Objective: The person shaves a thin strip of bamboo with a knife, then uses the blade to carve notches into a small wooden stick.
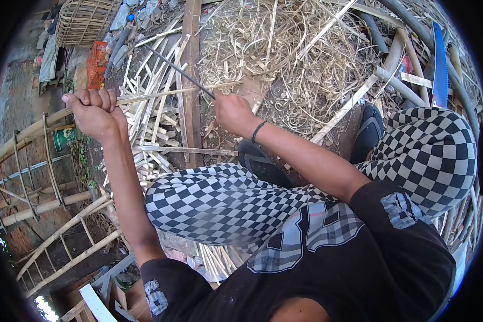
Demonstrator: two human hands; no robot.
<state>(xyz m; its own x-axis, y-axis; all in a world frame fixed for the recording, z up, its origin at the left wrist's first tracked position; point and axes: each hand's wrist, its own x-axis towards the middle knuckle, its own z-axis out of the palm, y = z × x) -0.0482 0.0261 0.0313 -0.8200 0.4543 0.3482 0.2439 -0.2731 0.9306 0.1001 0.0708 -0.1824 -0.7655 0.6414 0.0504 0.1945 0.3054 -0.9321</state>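
Observation:
My left hand [94, 112] is closed round one end of a thin pale bamboo strip [163, 93], out to the left. The strip stretches to the right toward the shavings, passing by my right hand. My right hand [234, 114] is closed round a long dark rod-like tool [180, 71], whose far part points up and to the left across the strip. Whether it has a blade edge cannot be made out. Below and between the hands lies a pile of split bamboo strips [145, 121] beside a brown wooden plank [191, 70].
Curly bamboo shavings [300, 59] cover the ground ahead. A blue saw blade [440, 64] and bamboo poles [400, 86] are at the right. A woven basket [83, 21], an orange crate [96, 64] and bamboo ladder-like frames [64, 241] are on the left.

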